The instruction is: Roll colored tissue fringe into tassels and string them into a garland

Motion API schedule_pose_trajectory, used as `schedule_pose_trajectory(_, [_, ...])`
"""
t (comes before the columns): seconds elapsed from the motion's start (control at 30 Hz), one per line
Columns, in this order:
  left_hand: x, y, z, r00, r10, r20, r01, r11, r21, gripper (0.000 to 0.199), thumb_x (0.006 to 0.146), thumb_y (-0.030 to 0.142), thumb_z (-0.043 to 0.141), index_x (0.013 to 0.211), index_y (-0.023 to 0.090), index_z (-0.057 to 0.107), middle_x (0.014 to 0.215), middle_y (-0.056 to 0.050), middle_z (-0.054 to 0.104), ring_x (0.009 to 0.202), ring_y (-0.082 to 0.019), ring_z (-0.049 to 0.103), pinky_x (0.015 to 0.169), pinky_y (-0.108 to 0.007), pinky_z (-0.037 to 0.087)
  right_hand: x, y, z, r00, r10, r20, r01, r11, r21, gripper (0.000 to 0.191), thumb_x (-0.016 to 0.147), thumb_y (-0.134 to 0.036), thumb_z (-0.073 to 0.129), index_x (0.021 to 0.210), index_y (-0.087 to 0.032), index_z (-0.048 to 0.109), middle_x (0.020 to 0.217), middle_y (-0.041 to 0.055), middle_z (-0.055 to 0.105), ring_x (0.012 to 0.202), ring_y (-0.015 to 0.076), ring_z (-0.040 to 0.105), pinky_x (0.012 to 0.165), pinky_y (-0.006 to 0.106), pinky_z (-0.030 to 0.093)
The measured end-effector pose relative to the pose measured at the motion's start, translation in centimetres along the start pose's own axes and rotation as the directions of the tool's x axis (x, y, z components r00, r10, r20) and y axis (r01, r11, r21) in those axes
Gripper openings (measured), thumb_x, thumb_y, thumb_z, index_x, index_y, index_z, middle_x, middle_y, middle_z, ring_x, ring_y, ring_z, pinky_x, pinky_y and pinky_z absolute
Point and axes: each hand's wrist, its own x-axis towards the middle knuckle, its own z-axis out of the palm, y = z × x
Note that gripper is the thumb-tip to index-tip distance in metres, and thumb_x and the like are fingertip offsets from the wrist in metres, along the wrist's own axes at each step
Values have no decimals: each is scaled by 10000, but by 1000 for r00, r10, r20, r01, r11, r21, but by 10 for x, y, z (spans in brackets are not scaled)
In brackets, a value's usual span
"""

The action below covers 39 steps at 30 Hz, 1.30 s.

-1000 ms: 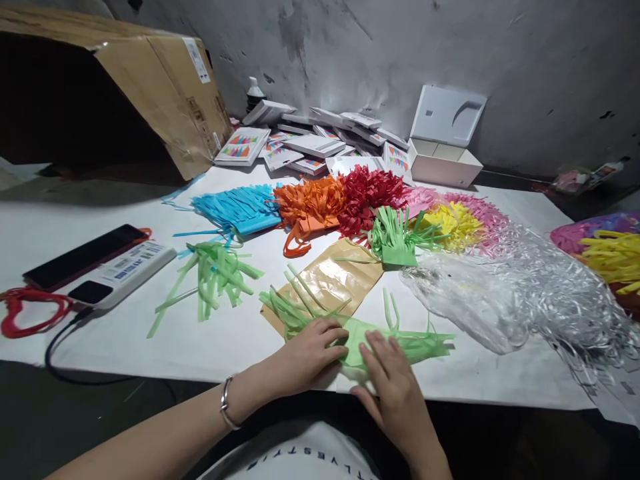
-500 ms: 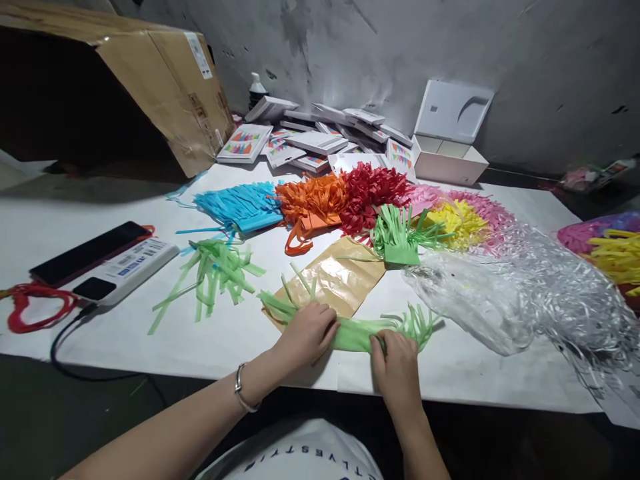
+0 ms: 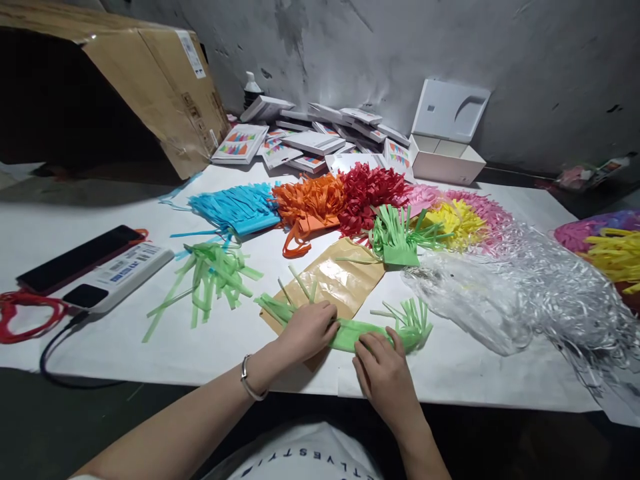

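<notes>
A green tissue paper tassel [image 3: 345,335], fringed at both ends, lies crosswise near the table's front edge. My left hand [image 3: 309,333] is closed on its middle-left part, fingers bent; a metal bangle circles that wrist. My right hand [image 3: 384,367] lies over the right part of the band, fingers stretched across the paper and slightly apart, thumb hidden. Partly under the tassel's left side is a shiny tan paper envelope [image 3: 335,277]. Loose green strips [image 3: 215,277] are at the left, and another green tassel [image 3: 400,250] sits beyond the envelope.
Blue [image 3: 240,207], orange [image 3: 310,200], red [image 3: 373,190] and yellow [image 3: 457,223] fringes line the middle. Silver tinsel [image 3: 555,287] spreads at right. Behind are stacked flat boxes [image 3: 313,141], an open white box [image 3: 445,160] and a carton [image 3: 150,73]. A phone [image 3: 83,257] and power strip [image 3: 123,277] lie left.
My right hand has shifted left along the tassel, its fingers going from a pinch to lying out across the band. The left hand keeps its place on the paper.
</notes>
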Motion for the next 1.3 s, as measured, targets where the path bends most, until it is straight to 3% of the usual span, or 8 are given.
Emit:
schedule_pose_trajectory(0.1, [-8,3,-3,997,65,-48,-65,998,-10,170,921,325,603,1009,183,631,1037,-93,676,942,-264,626,781,-372,463,-2,0,7,999,32,-30,-32,999,-11,223,960,-77,453,978,-198,639,945,52,707,959,199,641,1073,452,346])
schedule_pose_trajectory(0.2, [-18,6,0,960,239,-145,-237,971,37,323,845,363,713,1130,229,642,1271,-111,621,1143,-335,538,960,-501,377,-2,0,10,991,118,-68,-116,993,33,223,959,-89,439,871,-204,609,850,31,676,844,177,635,1024,426,371])
schedule_pose_trajectory(0.37, [-28,2,14,923,319,-213,-323,946,19,192,857,89,609,930,237,708,1055,-42,702,1054,-265,565,950,-468,347,0,-1,6,995,91,-27,-89,992,87,150,976,-171,462,989,-196,609,991,62,690,974,205,626,1069,460,314])
schedule_pose_trajectory(0.6, [-41,1,17,915,349,-204,-357,934,0,213,913,163,611,1092,255,680,1124,-50,695,1114,-276,530,1049,-512,275,-9,-1,5,1000,19,17,-17,997,-72,297,999,-76,369,920,-196,629,833,42,664,836,189,574,1048,460,309])
schedule_pose_trajectory(0.73, [-45,5,21,893,391,-222,-405,914,-19,152,960,168,549,958,239,684,988,-32,702,1004,-232,556,1021,-467,303,-11,-3,2,997,-3,74,7,999,-52,208,1020,-194,449,921,-204,631,826,35,654,822,192,568,1021,453,316])
schedule_pose_trajectory(0.97, [-48,4,14,943,281,-180,-303,947,-105,209,998,190,475,911,207,665,981,-30,700,949,-220,574,964,-457,324,-22,5,-10,994,92,58,-95,994,55,242,1029,-215,437,857,-207,605,853,26,636,846,189,563,950,421,321])
schedule_pose_trajectory(1.17, [-36,12,11,987,41,-154,-41,999,-1,213,953,197,531,792,161,667,946,-76,666,920,-261,590,885,-476,376,-12,5,4,953,302,33,-288,933,-214,330,1020,-263,440,716,-205,557,721,24,568,762,222,527,860,430,330])
schedule_pose_trajectory(1.3, [-25,16,10,997,-10,-81,19,993,112,214,940,223,568,779,161,694,949,-88,668,914,-284,594,823,-469,390,-4,1,7,937,346,-53,-347,899,-268,290,1018,-273,462,771,-194,592,788,54,621,820,243,558,906,477,334])
